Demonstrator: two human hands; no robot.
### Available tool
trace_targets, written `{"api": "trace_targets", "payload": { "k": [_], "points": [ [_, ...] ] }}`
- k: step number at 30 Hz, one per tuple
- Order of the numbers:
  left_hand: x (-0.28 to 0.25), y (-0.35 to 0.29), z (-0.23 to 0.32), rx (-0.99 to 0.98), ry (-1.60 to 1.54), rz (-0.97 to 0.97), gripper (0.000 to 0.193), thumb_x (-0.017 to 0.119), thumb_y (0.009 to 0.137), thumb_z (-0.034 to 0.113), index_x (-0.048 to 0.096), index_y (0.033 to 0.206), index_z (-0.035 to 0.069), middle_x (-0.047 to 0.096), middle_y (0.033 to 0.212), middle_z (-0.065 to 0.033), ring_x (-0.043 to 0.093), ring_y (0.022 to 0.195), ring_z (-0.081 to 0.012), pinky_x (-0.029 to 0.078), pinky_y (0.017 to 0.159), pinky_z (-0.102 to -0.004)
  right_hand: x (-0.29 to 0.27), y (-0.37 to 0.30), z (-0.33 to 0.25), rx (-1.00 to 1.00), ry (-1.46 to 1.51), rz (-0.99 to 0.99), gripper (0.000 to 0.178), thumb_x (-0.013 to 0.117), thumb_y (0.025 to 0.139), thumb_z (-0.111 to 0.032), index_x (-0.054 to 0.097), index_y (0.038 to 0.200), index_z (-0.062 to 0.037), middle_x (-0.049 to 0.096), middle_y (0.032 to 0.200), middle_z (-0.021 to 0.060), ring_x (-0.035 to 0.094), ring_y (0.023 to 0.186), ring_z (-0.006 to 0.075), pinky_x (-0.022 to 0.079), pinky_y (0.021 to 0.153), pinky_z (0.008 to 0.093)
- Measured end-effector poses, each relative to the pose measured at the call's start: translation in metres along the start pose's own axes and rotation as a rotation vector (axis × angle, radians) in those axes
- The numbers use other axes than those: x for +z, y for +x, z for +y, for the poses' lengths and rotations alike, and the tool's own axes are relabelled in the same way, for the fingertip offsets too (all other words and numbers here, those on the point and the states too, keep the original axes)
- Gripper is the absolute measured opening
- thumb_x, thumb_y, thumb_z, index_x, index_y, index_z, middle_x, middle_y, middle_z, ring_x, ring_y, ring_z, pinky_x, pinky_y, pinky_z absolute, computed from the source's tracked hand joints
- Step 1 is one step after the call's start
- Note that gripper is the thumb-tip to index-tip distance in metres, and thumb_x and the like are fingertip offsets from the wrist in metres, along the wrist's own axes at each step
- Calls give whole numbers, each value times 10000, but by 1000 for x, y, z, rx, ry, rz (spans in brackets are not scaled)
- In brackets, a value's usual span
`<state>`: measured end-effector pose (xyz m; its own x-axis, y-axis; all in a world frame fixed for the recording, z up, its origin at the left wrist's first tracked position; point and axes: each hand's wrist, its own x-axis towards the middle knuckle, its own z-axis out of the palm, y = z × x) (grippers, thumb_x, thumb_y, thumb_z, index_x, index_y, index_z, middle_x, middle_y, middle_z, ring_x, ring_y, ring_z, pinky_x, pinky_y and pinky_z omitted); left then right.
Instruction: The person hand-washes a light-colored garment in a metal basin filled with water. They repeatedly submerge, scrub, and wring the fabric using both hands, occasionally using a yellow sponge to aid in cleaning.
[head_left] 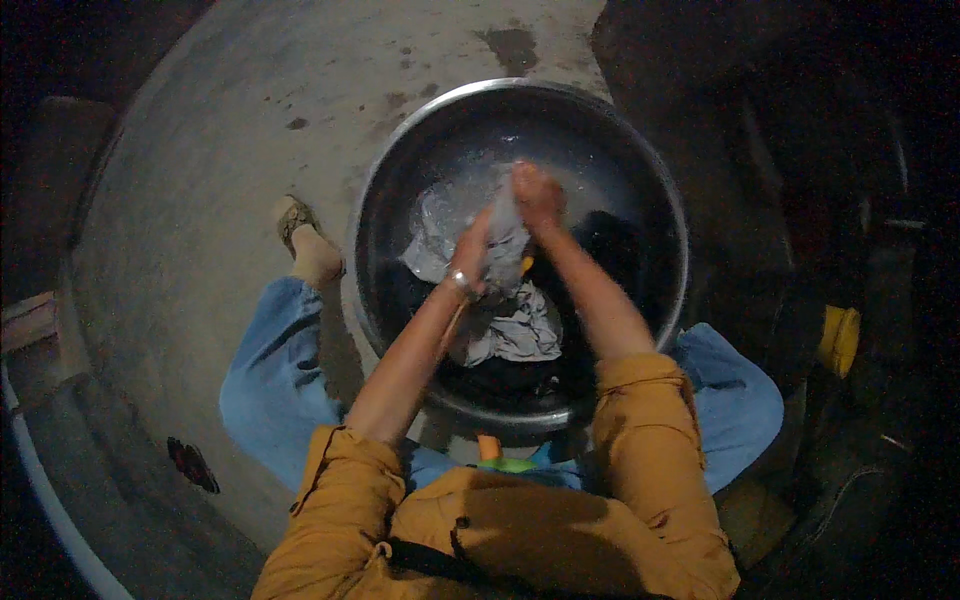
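Observation:
Both my hands are inside a wide round metal basin (668, 190) that stands between my legs. My left hand (474, 245), with a band at its wrist, is closed on a wet, pale grey cloth (440, 225). Just right of it and a little farther away, my right hand (540, 198) is closed on the same cloth, bunched between the two. Motion blurs the fingers somewhat. A crumpled light part of cloth (520, 328) lies nearer to me, on dark cloth (490, 382) at the basin's near side. More dark material (610, 250) sits at the right.
Concrete floor (230, 130) with damp spots spreads left and beyond the basin. My left foot (312, 255) rests beside the basin's left wall. An orange and green item (490, 450) pokes out by the near rim. Far right, a yellow object (838, 340) shows in deep shadow.

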<state>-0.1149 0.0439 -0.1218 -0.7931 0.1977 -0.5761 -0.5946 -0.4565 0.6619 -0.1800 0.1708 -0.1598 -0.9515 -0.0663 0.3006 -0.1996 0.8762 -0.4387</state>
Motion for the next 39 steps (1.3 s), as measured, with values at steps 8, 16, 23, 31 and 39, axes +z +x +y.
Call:
{"api": "trace_targets", "payload": {
  "k": [8,16,23,31,39],
  "points": [
    [29,-27,-35,347,1055,-362,446,577,688,519,616,770,82,617,719,-98,592,664,-251,464,612,-362,-105,-31,53,111,-85,-1073,202,585,746,-232,625,827,-52,579,731,63,526,720,180,430,639,349],
    [62,-77,-46,171,1916,-860,471,555,695,438,550,1060,141,541,1077,-130,494,1020,-247,381,864,-378,9,-22,-33,-326,163,-555,389,632,697,-179,542,1072,-129,395,1244,156,466,1008,337,383,871,402],
    [58,-78,-45,308,1820,-1136,503,496,779,399,443,1191,116,422,1241,-88,364,1161,-228,272,967,-361,53,-36,-98,-545,-122,-916,309,621,704,-227,564,984,-110,531,1008,152,506,914,317,430,759,379],
    [67,-89,13,159,1864,-998,634,605,655,533,525,1113,102,509,1138,-125,499,1008,-276,405,826,-365,-86,25,-81,-343,453,-650,143,591,712,-39,544,847,-49,487,875,115,497,809,237,411,694,311],
    [-46,-25,97,3,1488,-497,538,729,602,393,571,966,31,608,898,-111,566,814,-185,436,729,-285,-148,28,-62,-288,730,-668,159,528,714,36,541,855,-35,461,904,63,483,873,179,403,757,269]
  ]
}}
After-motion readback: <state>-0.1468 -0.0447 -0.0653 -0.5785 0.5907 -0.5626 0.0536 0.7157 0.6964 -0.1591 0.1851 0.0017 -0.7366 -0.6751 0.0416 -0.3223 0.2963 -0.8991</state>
